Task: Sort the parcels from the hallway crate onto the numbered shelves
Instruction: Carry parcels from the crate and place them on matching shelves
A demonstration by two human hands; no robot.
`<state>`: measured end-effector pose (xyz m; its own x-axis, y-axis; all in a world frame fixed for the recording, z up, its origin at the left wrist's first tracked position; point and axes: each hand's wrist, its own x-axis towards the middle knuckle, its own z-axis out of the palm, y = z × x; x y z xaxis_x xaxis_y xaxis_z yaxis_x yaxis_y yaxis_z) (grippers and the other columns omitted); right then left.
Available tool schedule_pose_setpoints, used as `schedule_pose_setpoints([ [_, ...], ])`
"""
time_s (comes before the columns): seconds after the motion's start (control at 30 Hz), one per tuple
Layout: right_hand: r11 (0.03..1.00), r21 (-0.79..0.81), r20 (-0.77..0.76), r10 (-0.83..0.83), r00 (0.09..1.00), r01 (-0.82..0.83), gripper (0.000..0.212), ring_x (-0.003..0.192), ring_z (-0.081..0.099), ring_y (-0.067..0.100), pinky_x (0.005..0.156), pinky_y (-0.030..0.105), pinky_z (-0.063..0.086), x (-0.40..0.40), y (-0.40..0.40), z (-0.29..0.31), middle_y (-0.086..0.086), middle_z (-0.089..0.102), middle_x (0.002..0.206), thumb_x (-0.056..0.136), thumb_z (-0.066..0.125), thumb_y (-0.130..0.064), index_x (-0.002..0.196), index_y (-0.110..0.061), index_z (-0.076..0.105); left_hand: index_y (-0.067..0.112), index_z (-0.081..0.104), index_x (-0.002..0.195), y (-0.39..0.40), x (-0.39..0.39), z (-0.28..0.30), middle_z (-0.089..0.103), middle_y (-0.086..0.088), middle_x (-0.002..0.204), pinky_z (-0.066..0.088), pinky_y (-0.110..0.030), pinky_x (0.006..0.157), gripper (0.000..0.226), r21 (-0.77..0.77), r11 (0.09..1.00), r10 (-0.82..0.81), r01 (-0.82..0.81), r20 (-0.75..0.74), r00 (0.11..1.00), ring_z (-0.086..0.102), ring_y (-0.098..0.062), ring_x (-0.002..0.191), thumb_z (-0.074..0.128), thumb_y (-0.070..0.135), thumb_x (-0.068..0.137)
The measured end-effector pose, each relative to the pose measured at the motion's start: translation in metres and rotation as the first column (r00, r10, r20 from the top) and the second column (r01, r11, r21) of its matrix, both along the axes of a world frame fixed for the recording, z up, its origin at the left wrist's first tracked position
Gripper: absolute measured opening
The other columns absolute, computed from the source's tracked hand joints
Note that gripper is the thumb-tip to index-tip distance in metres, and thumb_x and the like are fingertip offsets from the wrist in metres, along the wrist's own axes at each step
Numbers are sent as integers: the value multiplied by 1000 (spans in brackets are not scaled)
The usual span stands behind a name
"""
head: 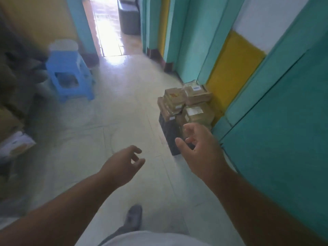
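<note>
Dark crate (pixel 169 134) on floor (pixel 124 121) against teal-and-yellow wall (pixel 266 86), heaped with brown parcels (pixel 188 103). Right hand (pixel 202 150) in front of crate's near end, fingers (pixel 190 139) apart, loosely curled, empty. Left hand (pixel 122 164) left of crate, above floor, fingers apart, empty. Blue stool (pixel 69 73) well left of crate. Shoe (pixel 134 216) on floor, nearer than crate.
</note>
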<state>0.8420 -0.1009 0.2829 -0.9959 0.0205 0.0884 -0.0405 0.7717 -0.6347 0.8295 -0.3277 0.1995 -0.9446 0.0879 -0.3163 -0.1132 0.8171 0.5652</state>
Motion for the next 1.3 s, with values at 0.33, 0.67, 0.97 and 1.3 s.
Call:
schedule_pose_setpoints([
  [0.33, 931, 35, -48, -363, 931, 364, 40, 86, 54, 1, 62, -1, 39, -167, 81, -4, -6, 60, 110, 90, 68, -36, 124, -19, 57, 32, 58, 124, 100, -256, 3, 63, 14, 102, 54, -29, 85, 30, 45, 952, -304, 304, -19, 953, 61, -12, 93, 58, 43, 96],
  [0.67, 939, 76, -48, -331, 942, 334, 41, 93, 57, 5, 63, 5, 41, -389, 118, 0, -8, 58, 113, 92, 64, -39, 127, -20, 55, 39, 55, 119, 132, -460, 0, 62, 16, 106, 44, -12, 64, 24, 39, 944, -330, 328, 66, 942, 60, -6, 89, 59, 43, 96],
  [0.97, 804, 122, 30, -590, 807, 583, 45, 94, 57, 5, 62, 9, 40, -526, 128, -59, -6, 58, 117, 90, 62, -44, 128, -23, 54, 25, 58, 119, 174, -657, -71, 67, 3, 110, 56, -35, 80, 26, 111, 848, -530, 518, 188, 827, 64, -17, 94, 58, 36, 95],
  [1.3, 676, 211, 188, -736, 650, 706, 43, 96, 55, 3, 58, 9, 35, -605, 188, -139, -6, 57, 123, 91, 63, -41, 129, -23, 53, 24, 52, 136, 254, -746, -167, 63, 6, 98, 43, -24, 52, 42, 130, 897, -435, 422, 429, 792, 61, -10, 75, 58, 33, 96],
])
